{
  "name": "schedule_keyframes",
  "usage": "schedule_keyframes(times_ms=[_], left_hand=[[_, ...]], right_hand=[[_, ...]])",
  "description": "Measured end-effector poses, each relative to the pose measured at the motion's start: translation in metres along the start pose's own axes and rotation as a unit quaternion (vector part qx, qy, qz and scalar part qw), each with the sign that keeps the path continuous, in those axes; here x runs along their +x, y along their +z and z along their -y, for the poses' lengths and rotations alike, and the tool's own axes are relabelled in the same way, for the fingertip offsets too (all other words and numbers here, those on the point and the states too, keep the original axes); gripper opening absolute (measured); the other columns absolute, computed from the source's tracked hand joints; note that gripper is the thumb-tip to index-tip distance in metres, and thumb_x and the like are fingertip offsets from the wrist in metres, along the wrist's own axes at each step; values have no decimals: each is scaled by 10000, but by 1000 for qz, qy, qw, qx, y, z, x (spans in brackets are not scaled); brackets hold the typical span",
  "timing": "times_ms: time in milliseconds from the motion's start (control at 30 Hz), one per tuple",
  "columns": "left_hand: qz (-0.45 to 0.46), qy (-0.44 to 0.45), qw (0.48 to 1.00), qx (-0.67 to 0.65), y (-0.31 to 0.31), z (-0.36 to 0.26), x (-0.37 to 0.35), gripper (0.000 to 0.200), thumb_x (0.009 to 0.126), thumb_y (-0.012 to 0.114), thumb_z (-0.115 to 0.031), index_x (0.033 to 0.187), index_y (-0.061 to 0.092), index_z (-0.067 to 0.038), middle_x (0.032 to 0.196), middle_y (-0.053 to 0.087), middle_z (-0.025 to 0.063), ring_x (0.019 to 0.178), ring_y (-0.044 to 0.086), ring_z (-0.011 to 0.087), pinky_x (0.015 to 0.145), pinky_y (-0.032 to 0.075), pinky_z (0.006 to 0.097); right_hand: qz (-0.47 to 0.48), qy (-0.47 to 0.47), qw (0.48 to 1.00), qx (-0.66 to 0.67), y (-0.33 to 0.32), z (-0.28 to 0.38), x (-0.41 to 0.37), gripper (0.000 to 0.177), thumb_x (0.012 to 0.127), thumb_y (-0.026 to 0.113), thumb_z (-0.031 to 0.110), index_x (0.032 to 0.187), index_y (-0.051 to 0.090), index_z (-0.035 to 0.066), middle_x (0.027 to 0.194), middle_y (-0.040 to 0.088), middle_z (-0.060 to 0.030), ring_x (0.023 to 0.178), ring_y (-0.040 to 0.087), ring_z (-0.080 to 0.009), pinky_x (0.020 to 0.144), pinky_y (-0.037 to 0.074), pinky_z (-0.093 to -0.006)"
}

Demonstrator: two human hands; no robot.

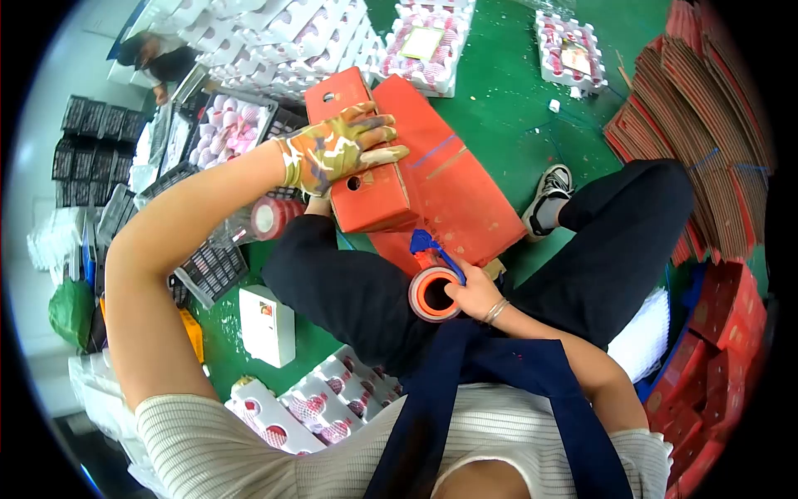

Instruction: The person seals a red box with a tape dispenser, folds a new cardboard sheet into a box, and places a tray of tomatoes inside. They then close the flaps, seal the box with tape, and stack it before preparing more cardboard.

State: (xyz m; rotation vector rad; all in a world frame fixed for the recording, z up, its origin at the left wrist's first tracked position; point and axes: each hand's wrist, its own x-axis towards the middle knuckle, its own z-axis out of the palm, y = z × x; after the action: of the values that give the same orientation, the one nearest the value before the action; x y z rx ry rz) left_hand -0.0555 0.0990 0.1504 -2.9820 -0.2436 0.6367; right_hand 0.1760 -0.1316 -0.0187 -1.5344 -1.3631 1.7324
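Observation:
My left hand [345,150], in a camouflage-patterned glove, rests across a red cardboard box [374,204] with its fingers stretched out and apart. Two round dark holes show in the box. Beneath and beside it lies a flat red cardboard sheet [474,200] with a blue line across it. My bare right hand [478,293] is closed around a blue-handled tape dispenser [424,241]. An orange-edged tape roll [413,303] sits in the dispenser, close to the near end of the box.
Stacked flattened cardboard [690,125] stands at the right, above red boxes [706,358]. White foam trays [274,37] of netted fruit are piled at the back. A white box [268,328] and more foam trays [324,403] are at lower left. Another person [162,62] is at upper left.

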Motion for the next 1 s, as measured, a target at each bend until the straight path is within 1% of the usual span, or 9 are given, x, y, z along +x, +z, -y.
schedule_keyframes(times_ms=[33,133,167,267,400,467,700,833,1000], left_hand=[[-5,7,1000,2,-3,5,5,739,777,661,-261,1448,376,-140,1418,453,132,1361,404,319,1140,266,496],[5,-9,999,-30,-7,4,15,984,543,814,-281,1397,390,-38,1297,488,188,1233,481,385,1081,320,499],[6,-6,999,-31,-4,-1,12,984,543,814,-281,1397,390,-38,1297,488,188,1233,481,385,1081,320,499],[-104,-171,972,-124,11,-23,6,1001,545,796,-249,1397,334,0,1214,488,224,1104,497,437,988,387,471],[-58,-264,955,-124,2,-40,4,1036,540,803,-264,1416,314,-8,1211,471,240,1088,483,453,967,398,486],[17,-313,940,-135,-10,-45,10,1149,502,847,-356,1460,297,-41,1358,438,249,1239,448,444,1026,376,487],[21,-366,929,-60,8,-41,10,1161,532,813,-523,1459,300,-50,1361,426,273,1245,437,471,1039,357,518],[3,-354,931,-87,0,-36,18,1168,510,830,-520,1447,315,-50,1314,443,253,1199,453,455,1003,376,517],[-1,-362,926,-105,2,-33,22,1189,491,841,-487,1453,304,-41,1289,456,232,1179,464,430,985,389,507]], right_hand=[[-9,3,1000,0,-4,1,-3,636,749,605,158,1356,497,-1,1013,653,-293,982,655,-395,907,493,-396],[-49,0,999,-10,-26,-10,-14,603,747,617,158,1328,536,19,946,671,-244,898,682,-304,851,511,-357],[-75,-56,995,27,-36,-23,-10,573,746,628,164,1301,567,33,913,680,-217,852,681,-283,817,517,-363],[-71,-9,997,-32,-84,-9,-12,541,754,629,170,1279,590,46,880,690,-190,798,681,-253,768,525,-356],[-45,9,997,-56,-146,-4,-7,510,769,598,170,1262,611,44,868,701,-177,772,685,-228,732,528,-346],[-16,35,994,-106,-164,21,-8,509,763,604,186,1246,616,25,898,705,-194,817,697,-250,755,529,-353],[-10,13,998,-62,-133,1,-40,557,754,599,196,1293,579,58,902,684,-236,833,695,-307,793,527,-379],[1,-27,998,-52,-94,-6,-45,572,745,596,191,1293,550,33,950,666,-275,913,653,-421,844,511,-448],[48,-42,991,-120,-48,2,18,498,748,602,199,1216,583,30,985,658,-288,958,641,-435,866,504,-479]])
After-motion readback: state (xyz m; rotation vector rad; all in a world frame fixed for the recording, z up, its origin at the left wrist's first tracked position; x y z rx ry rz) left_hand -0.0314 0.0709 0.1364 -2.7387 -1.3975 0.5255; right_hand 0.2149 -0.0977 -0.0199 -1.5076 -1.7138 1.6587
